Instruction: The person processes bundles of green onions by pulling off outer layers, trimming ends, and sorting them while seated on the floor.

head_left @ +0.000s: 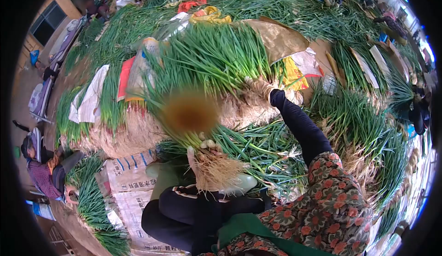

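Note:
My left hand [191, 158] is closed round a bunch of green onions [212, 166], just above my lap. Its pale roots hang toward me and its leaves point up and away. A round brown blur hides part of this bunch. My right hand [261, 89], at the end of a dark sleeve cuff, reaches forward to the large pile of green onions [221, 55]. Its fingers are bent round stalks at the pile's right end, close to the roots; the fingertips are partly hidden among them.
Loose green leaves [258, 147] lie below the pile. Printed sacks [133, 196] cover the floor at left. A seated person [43, 173] is at far left, others are at the back and right. More onions and a brown sheet [278, 37] lie beyond.

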Available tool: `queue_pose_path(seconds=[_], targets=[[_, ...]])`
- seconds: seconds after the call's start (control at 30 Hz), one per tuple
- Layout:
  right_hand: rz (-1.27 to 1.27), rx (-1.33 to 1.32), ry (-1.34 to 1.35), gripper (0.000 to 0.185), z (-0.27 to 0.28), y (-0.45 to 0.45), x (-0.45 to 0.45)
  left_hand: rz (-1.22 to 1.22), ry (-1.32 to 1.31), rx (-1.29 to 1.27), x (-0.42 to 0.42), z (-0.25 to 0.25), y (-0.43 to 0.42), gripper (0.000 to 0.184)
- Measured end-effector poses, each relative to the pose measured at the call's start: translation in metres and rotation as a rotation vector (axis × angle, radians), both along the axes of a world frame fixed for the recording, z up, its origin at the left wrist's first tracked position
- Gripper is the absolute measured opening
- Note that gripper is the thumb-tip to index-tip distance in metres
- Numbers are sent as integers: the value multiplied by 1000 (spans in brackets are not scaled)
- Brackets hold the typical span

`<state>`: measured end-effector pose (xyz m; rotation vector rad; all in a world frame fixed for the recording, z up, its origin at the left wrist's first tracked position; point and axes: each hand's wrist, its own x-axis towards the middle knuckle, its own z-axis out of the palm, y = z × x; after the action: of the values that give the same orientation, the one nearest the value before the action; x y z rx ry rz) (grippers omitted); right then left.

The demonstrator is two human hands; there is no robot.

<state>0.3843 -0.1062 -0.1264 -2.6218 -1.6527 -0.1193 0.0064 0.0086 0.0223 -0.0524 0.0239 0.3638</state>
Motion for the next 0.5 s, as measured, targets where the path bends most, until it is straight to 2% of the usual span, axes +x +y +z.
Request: queue_pose_path(seconds=[0.03, 0.07, 0.1, 0.13, 0.17, 0.2, 0.23, 0.3, 0.37, 0.43, 0.5], targets=[[52, -166, -115, 39, 6, -11, 2, -12, 85, 11, 2, -6, -2, 44], [111, -333, -227, 39, 42, -15, -11, -19, 173, 22, 4, -4, -4, 42], [-125, -321, 207, 42, 113, -15, -36, -24, 263, 33, 4, -2, -7, 41], [-296, -93, 306, 45, 100, -26, -31, -50, 407, 31, 0, 2, -8, 44], [-467, 140, 399, 48, 98, -36, -30, -72, 403, 34, -1, 1, -9, 45], [-521, 117, 507, 54, 97, -45, -26, -95, 395, 39, -1, 1, -8, 45], [-411, 194, 586, 56, 37, -59, 7, -119, 381, 55, 2, 8, -11, 46], [-549, 209, 478, 50, 78, -76, -27, -161, 336, 109, 5, 13, -14, 49], [-610, 419, 97, 32, 106, -80, -60, -195, 276, 190, 6, 4, -11, 56], [-481, 650, 133, 19, 110, -70, -69, -215, 307, 174, 6, 4, -13, 54], [-295, 690, 81, 16, 118, -45, -85, -234, 330, 155, 5, 2, -14, 52]])
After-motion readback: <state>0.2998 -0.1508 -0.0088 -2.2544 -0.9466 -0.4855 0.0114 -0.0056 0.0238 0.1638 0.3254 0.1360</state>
